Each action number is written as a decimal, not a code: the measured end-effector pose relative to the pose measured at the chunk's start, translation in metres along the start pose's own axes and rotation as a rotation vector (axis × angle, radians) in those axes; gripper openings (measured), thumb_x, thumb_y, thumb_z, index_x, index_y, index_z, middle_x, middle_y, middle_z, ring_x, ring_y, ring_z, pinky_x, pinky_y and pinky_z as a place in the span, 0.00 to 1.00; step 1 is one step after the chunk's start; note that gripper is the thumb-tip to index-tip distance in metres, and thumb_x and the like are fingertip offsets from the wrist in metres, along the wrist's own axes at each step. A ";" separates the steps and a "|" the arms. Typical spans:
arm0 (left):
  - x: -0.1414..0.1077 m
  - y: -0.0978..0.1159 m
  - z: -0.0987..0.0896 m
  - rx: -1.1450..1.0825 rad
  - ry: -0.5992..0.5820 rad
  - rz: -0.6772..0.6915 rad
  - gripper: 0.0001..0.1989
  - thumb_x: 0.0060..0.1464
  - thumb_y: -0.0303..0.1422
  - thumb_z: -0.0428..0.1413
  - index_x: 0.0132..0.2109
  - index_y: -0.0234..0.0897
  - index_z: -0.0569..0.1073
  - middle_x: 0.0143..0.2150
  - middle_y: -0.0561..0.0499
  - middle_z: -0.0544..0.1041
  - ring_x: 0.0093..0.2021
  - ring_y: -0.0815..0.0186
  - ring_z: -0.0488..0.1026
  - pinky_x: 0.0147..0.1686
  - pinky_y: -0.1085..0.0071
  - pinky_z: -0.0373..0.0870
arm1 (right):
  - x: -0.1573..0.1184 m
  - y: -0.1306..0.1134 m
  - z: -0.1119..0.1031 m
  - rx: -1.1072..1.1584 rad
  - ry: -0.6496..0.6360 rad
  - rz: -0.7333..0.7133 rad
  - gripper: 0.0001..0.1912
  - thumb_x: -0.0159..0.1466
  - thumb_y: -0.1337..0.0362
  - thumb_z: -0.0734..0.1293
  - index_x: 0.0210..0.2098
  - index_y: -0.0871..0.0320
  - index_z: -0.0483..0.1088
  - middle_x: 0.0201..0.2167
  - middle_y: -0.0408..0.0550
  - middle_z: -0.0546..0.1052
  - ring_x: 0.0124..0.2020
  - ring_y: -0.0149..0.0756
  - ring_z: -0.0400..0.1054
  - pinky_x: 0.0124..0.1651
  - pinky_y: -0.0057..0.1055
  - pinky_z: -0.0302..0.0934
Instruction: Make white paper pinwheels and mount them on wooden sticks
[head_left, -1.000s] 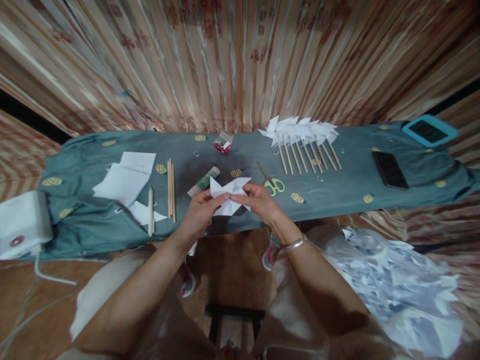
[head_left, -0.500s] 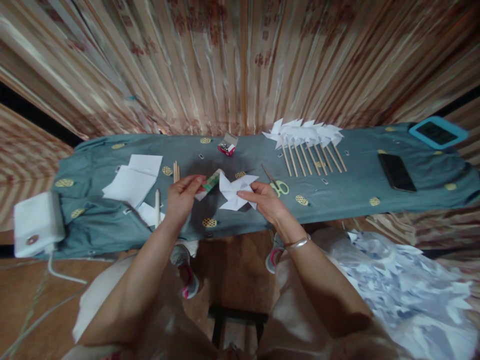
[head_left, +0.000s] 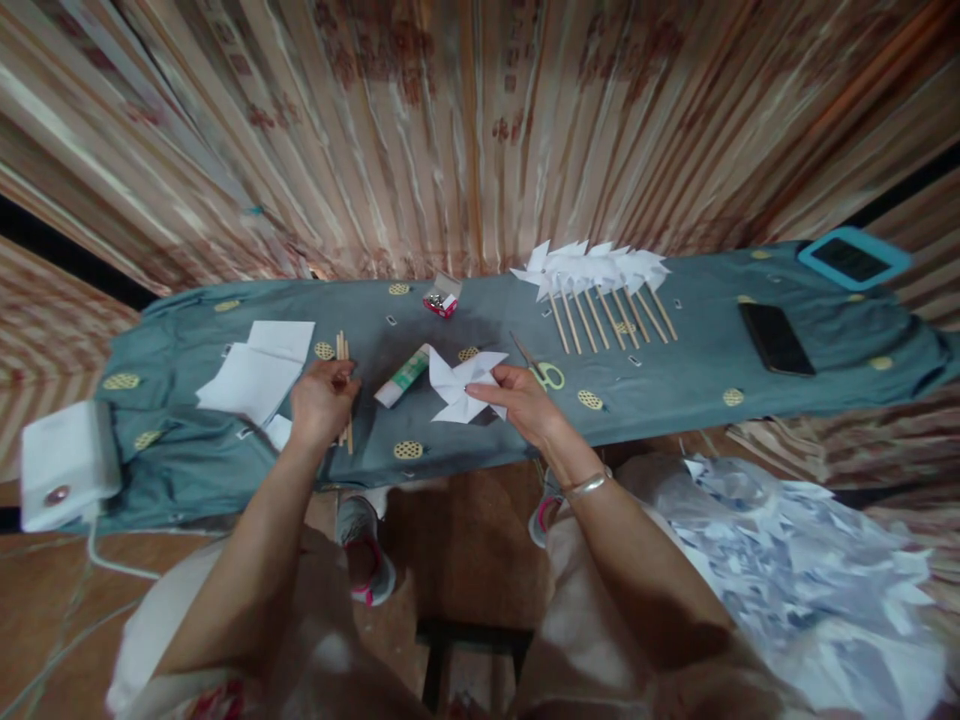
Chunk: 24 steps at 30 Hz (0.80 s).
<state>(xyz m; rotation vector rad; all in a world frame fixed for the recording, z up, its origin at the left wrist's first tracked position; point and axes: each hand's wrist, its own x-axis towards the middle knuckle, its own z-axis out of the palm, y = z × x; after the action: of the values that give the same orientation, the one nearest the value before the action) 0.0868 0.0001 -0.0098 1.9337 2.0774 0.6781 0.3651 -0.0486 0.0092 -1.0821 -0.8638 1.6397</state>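
Observation:
My right hand (head_left: pixel 517 398) grips a white paper pinwheel (head_left: pixel 459 384) by its right side, thumb over its middle. My left hand (head_left: pixel 324 398) is at the thin wooden sticks (head_left: pixel 345 432), its fingers curled over them; whether it grips one is hidden. Between my hands a green and white glue tube (head_left: pixel 403 375) lies slanted on the cloth. Green-handled scissors (head_left: pixel 547 375) rest just beyond my right hand. A small red box (head_left: pixel 441 298) of metal pins stands open further back.
Finished pinwheels on sticks (head_left: pixel 600 270) lie in a row at the back right. White paper sheets (head_left: pixel 259 375) are on the left, near a white device (head_left: pixel 69 465). A black phone (head_left: pixel 776 338) and a blue-framed tablet (head_left: pixel 855 258) lie far right. A bag of paper pieces (head_left: pixel 795 560) is below.
My left hand has let go of the green tube, which now lies on the cloth, and has moved left to the wooden sticks. My right hand still holds the pinwheel.

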 end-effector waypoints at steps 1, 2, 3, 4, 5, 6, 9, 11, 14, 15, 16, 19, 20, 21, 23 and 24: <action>0.000 -0.002 0.001 0.018 0.005 0.006 0.17 0.49 0.35 0.55 0.45 0.35 0.78 0.46 0.41 0.79 0.43 0.54 0.77 0.47 0.62 0.72 | 0.000 -0.001 0.000 0.000 0.002 0.000 0.18 0.39 0.57 0.81 0.27 0.59 0.77 0.25 0.42 0.80 0.27 0.30 0.70 0.37 0.30 0.62; 0.000 -0.004 0.002 0.032 0.011 0.013 0.16 0.49 0.35 0.55 0.45 0.35 0.78 0.46 0.41 0.79 0.44 0.54 0.77 0.48 0.61 0.72 | -0.001 -0.001 0.000 0.002 0.003 0.000 0.18 0.39 0.58 0.81 0.27 0.59 0.77 0.25 0.42 0.80 0.27 0.31 0.70 0.37 0.30 0.62; 0.000 -0.005 0.003 0.045 0.017 0.021 0.17 0.50 0.35 0.55 0.45 0.35 0.78 0.46 0.41 0.79 0.44 0.53 0.77 0.49 0.61 0.71 | -0.001 -0.002 0.000 0.005 0.002 0.001 0.18 0.39 0.58 0.81 0.26 0.59 0.77 0.25 0.42 0.80 0.28 0.31 0.70 0.37 0.30 0.62; -0.001 -0.006 0.004 0.054 0.021 0.026 0.17 0.50 0.35 0.55 0.46 0.35 0.78 0.46 0.41 0.78 0.45 0.53 0.77 0.49 0.61 0.71 | -0.001 -0.002 0.000 0.010 0.000 0.000 0.18 0.39 0.58 0.81 0.26 0.59 0.77 0.25 0.42 0.80 0.28 0.31 0.70 0.37 0.31 0.63; -0.001 -0.007 0.004 0.061 0.023 0.030 0.17 0.50 0.35 0.55 0.46 0.35 0.78 0.47 0.41 0.78 0.45 0.53 0.77 0.50 0.60 0.71 | -0.001 -0.002 0.000 0.016 -0.003 -0.001 0.18 0.38 0.58 0.81 0.26 0.58 0.78 0.26 0.42 0.80 0.28 0.31 0.71 0.37 0.31 0.63; -0.002 -0.007 0.004 0.066 0.024 0.032 0.17 0.50 0.36 0.55 0.46 0.35 0.78 0.47 0.40 0.78 0.45 0.52 0.76 0.50 0.60 0.71 | -0.002 -0.002 0.000 0.024 -0.005 -0.003 0.18 0.38 0.58 0.81 0.26 0.58 0.78 0.26 0.42 0.80 0.28 0.31 0.71 0.38 0.31 0.63; -0.003 -0.007 0.004 0.070 0.018 0.039 0.18 0.50 0.36 0.54 0.46 0.34 0.78 0.48 0.39 0.78 0.46 0.50 0.77 0.51 0.59 0.70 | -0.002 -0.002 -0.001 0.025 -0.009 -0.005 0.17 0.39 0.58 0.81 0.27 0.58 0.78 0.26 0.42 0.80 0.28 0.31 0.71 0.38 0.30 0.63; -0.002 -0.008 0.004 0.065 0.011 0.039 0.17 0.50 0.36 0.54 0.45 0.34 0.78 0.47 0.39 0.79 0.46 0.50 0.77 0.51 0.60 0.70 | -0.002 -0.002 -0.002 0.016 -0.007 -0.005 0.17 0.40 0.58 0.81 0.27 0.58 0.78 0.26 0.42 0.80 0.28 0.31 0.71 0.38 0.31 0.63; -0.002 -0.009 0.006 0.044 -0.005 0.036 0.15 0.50 0.36 0.53 0.43 0.36 0.77 0.46 0.40 0.79 0.45 0.51 0.77 0.49 0.61 0.70 | -0.002 -0.001 -0.002 0.013 0.004 -0.005 0.17 0.39 0.58 0.81 0.26 0.58 0.78 0.26 0.42 0.80 0.28 0.31 0.70 0.37 0.30 0.62; -0.001 -0.009 0.006 0.037 -0.010 0.038 0.14 0.50 0.36 0.53 0.42 0.36 0.76 0.45 0.40 0.79 0.45 0.51 0.77 0.49 0.61 0.70 | -0.002 -0.001 -0.002 0.011 0.008 -0.004 0.18 0.39 0.58 0.81 0.26 0.58 0.77 0.25 0.42 0.80 0.28 0.30 0.70 0.37 0.30 0.62; -0.001 -0.008 0.006 0.034 -0.016 0.037 0.14 0.50 0.35 0.53 0.42 0.35 0.76 0.45 0.40 0.80 0.45 0.51 0.77 0.49 0.61 0.70 | -0.002 -0.001 -0.001 0.009 0.011 -0.003 0.18 0.39 0.58 0.81 0.26 0.58 0.77 0.25 0.41 0.80 0.28 0.30 0.70 0.37 0.30 0.62; 0.000 -0.004 0.003 0.035 -0.038 -0.006 0.11 0.50 0.35 0.53 0.39 0.35 0.76 0.43 0.41 0.80 0.44 0.51 0.77 0.47 0.62 0.69 | -0.002 -0.001 0.000 0.003 0.017 0.000 0.18 0.38 0.57 0.81 0.25 0.59 0.77 0.25 0.41 0.79 0.28 0.30 0.70 0.37 0.30 0.62; 0.000 -0.002 0.001 0.030 -0.045 -0.029 0.11 0.50 0.34 0.53 0.38 0.35 0.76 0.42 0.42 0.80 0.43 0.52 0.77 0.46 0.63 0.69 | -0.001 -0.001 0.000 0.005 0.019 0.004 0.18 0.38 0.57 0.81 0.25 0.59 0.77 0.25 0.41 0.79 0.27 0.30 0.70 0.37 0.30 0.62; -0.001 0.000 -0.001 0.020 -0.050 -0.050 0.10 0.50 0.34 0.54 0.38 0.35 0.76 0.41 0.44 0.80 0.43 0.54 0.77 0.45 0.64 0.69 | -0.001 -0.001 0.000 0.010 0.019 0.007 0.19 0.37 0.57 0.81 0.25 0.59 0.77 0.25 0.41 0.79 0.27 0.30 0.70 0.37 0.30 0.62; -0.002 0.004 -0.004 -0.002 -0.050 -0.077 0.10 0.48 0.33 0.55 0.38 0.36 0.76 0.36 0.49 0.80 0.40 0.56 0.76 0.43 0.66 0.68 | -0.001 -0.001 0.000 0.023 0.018 0.009 0.20 0.37 0.57 0.82 0.26 0.59 0.77 0.25 0.41 0.79 0.27 0.30 0.70 0.36 0.30 0.62; -0.002 0.006 -0.006 -0.014 -0.043 -0.093 0.10 0.47 0.33 0.56 0.38 0.36 0.76 0.34 0.50 0.80 0.39 0.57 0.75 0.42 0.67 0.67 | -0.002 -0.002 -0.001 0.030 0.016 0.007 0.20 0.37 0.57 0.82 0.26 0.59 0.77 0.25 0.41 0.80 0.27 0.30 0.70 0.37 0.30 0.62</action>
<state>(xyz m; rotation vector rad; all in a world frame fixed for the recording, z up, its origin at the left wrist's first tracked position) 0.0896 -0.0030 -0.0023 1.8150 2.1156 0.6238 0.3664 -0.0495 0.0107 -1.0773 -0.8238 1.6422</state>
